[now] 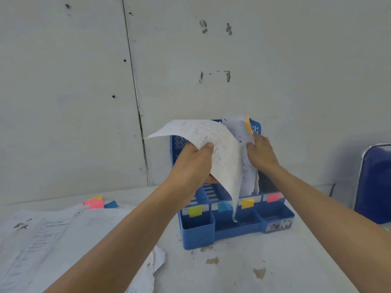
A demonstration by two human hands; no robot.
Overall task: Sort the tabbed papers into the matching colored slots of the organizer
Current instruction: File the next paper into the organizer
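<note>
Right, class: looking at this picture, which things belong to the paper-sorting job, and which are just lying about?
Job: blue organizer; curled sheet gripped by the left hand; orange-tabbed paper held by the right hand; pile of tabbed papers on the table.
Just lying about: blue chair; wall.

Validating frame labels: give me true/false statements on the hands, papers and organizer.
The left hand grips a curled sheet. True.
The right hand is out of view. False: it touches the standing papers in the blue organizer.
The blue organizer carries four coloured labels. True.
The loose paper pile lies right of the blue organizer. False: it lies to its left.
</note>
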